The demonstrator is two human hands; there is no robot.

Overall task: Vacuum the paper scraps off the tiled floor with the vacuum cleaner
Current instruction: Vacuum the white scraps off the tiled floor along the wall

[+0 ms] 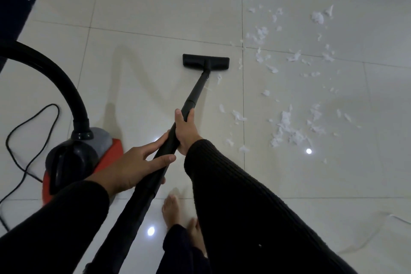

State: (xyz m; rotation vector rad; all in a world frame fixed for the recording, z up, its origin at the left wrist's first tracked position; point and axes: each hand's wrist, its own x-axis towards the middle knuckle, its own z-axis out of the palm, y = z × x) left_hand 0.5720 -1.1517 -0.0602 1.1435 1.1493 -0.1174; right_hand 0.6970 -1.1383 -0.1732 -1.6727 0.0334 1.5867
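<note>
My right hand [185, 131] wraps the wand [191, 102] up front to steer; my left hand [133, 162] takes a looser grip lower down, thumb and fingers around the tube, to push. Floor head [205, 62] sits flat on the tiled floor [144, 6]. Paper scraps [287, 127] lie from 1 to 4 o'clock of it, mostly uncollected. Canister [82, 158] trails at 8 o'clock, hose [55, 75] arcing clear.
</note>
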